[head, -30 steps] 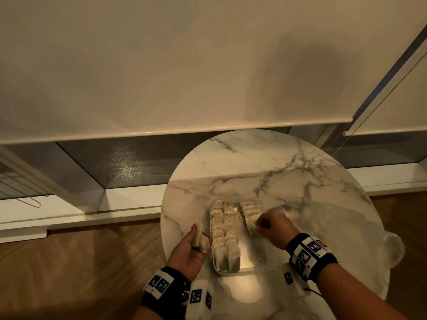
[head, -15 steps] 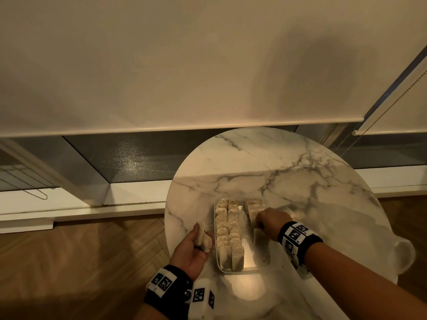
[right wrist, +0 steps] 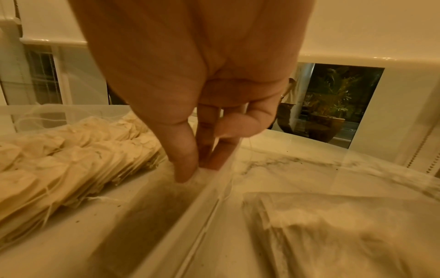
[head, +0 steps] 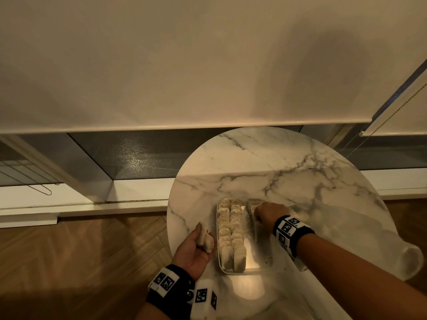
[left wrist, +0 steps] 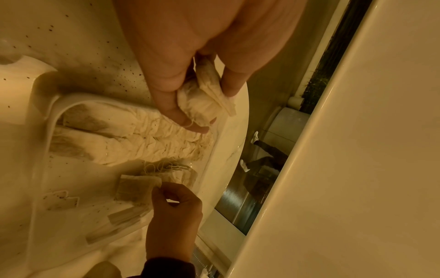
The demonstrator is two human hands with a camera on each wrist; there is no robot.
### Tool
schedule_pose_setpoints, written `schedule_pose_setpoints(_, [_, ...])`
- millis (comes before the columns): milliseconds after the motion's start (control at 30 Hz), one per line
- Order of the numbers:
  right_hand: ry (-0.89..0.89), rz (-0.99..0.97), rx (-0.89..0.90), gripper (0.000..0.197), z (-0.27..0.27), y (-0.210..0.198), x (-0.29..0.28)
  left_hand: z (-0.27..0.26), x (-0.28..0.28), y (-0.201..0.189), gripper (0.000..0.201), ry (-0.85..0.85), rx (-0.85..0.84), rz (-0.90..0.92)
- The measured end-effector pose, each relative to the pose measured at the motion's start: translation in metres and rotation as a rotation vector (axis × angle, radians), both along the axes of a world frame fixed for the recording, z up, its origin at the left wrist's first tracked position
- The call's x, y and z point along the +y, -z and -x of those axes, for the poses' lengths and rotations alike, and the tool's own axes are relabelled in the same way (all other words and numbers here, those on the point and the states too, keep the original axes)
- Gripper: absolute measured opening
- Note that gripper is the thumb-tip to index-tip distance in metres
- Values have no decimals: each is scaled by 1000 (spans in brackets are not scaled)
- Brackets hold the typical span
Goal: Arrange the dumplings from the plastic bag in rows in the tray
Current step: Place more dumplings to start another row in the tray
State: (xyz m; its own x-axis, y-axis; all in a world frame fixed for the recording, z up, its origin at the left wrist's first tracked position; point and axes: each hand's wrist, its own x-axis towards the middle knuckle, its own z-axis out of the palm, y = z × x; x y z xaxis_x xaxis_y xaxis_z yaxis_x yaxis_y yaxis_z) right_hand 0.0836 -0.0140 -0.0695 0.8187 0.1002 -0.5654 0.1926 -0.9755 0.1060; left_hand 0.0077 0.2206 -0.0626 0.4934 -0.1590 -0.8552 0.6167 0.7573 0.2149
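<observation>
You are in a home living space: a round marble worktop [head: 288, 162] stands on herringbone wood flooring [head: 80, 255], a lowered roller blind [head: 161, 65] with a bead chain [head: 392, 112] at 2 o'clock covers the floor-level window [head: 138, 155] at 12.

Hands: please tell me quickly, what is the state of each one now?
Left hand: closed, holding a few dumplings beside the tray.
Right hand: closed, pinching one dumpling inside the tray, third row.
</observation>
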Motion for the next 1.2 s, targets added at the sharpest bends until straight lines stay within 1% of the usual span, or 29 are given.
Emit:
schedule_pose_setpoints(100, [17, -30, -29, 27, 0, 0, -2, 0, -1, -2, 20, -7, 11, 17])
schedule_pose_setpoints(200, [55, -113, -120, 33, 4, -4, -8, 1, -2, -4, 19, -14, 17, 17])
schedule_pose_setpoints(267, [109, -164, -171, 37, 10, -8, -10, 2, -3, -6, 20, -12, 14, 11])
schedule_pose_setpoints(367, [247, -217, -215, 32, 29, -6, -8, 2, -4, -7, 19, -21, 20, 16])
schedule_pose_setpoints(467, [404, -337, -190, 27, 52, 5, 1, 1, -6, -7, 19, -10, 2, 26])
schedule_pose_setpoints(533, [474, -385, -148, 27, 64, 16, 9, 1, -8, -5, 22, 11, -22, 25])
schedule_pose_setpoints(667, [545, -475, -79, 41, 73, 35, 16, 1, -13, -8, 23, 35, -25, 2])
schedule_pose_setpoints(700, [555, -481, -66, 42, 73, 39, 15, 1, -13, -7, 23, 32, -19, 1])
schedule_pose_setpoints(833, [587, -464, -12, 34, 69, 43, 13, 1, -11, -3, 23, 46, -31, -7])
schedule_pose_setpoints(933, [584, -430, 23, 40, 68, 41, 13, 1, -11, -2, 21, 34, -28, -9])
schedule_pose_setpoints(1000, [568, -432, 15, 43, 68, 41, 14, 1, -12, -5, 23, 27, -23, -20])
schedule_pose_setpoints(1100, [550, -456, -8, 48, 69, 47, 10, 1, -10, 1, 23, 24, -41, -31])
schedule_pose_setpoints(1167, [509, -458, -59, 45, 69, 38, 10, 0, -9, 7, 27, 44, -94, -28])
schedule_pose_setpoints(1200, [492, -479, -89, 40, 69, 27, 12, -1, -10, 8, 28, 48, -111, -25])
